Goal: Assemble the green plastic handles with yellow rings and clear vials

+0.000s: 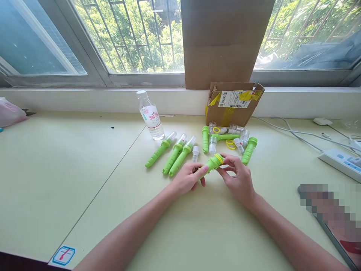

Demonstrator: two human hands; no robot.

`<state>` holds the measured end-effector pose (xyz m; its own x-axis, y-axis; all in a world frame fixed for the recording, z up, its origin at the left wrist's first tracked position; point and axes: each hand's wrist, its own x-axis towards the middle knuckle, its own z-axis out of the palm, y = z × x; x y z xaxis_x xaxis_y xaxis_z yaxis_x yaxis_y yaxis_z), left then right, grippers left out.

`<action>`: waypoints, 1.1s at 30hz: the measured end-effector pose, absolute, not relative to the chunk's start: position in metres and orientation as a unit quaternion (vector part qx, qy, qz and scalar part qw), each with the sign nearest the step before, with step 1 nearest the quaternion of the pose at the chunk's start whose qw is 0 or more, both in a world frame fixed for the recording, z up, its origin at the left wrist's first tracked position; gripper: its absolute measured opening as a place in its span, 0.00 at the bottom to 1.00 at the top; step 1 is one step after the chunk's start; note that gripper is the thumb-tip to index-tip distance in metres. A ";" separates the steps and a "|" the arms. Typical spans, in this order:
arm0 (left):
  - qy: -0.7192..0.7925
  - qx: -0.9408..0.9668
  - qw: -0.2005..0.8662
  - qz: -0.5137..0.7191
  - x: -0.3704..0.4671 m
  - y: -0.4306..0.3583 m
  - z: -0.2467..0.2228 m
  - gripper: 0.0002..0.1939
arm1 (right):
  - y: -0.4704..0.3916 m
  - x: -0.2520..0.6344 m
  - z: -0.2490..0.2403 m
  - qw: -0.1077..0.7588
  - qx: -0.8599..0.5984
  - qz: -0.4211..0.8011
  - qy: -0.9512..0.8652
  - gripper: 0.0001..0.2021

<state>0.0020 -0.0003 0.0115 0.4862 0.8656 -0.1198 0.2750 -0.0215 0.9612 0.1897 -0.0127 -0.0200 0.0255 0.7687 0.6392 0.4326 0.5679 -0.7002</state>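
My left hand (191,176) is closed around a green ridged plastic handle (213,163), tilted up to the right. A yellow ring (219,158) sits around the handle's wide end, and the fingertips of my right hand (236,176) pinch there. Left of my hands lie several green handles with clear tips (176,153) and a small white-capped clear piece (195,153). Beyond my hands are a bare green handle (205,139), another bare handle (249,150), loose yellow rings (230,144) and clear plastic cups (213,144).
A water bottle (151,116) stands at the back. An open cardboard box (231,109) rests against the sill behind the parts. On the right are a white power strip (341,162) with cables and a partly blurred phone-like object (329,226). A table seam runs diagonally on the left.
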 end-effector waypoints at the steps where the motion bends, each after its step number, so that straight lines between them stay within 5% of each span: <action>1: 0.430 0.663 0.552 0.266 0.002 0.000 0.012 0.23 | -0.013 0.190 -0.020 0.566 -0.440 0.146 -0.682 0.09; 33: 0.437 0.625 0.562 0.319 0.006 -0.002 0.014 0.18 | -0.015 0.187 -0.019 0.574 -0.432 0.122 -0.685 0.08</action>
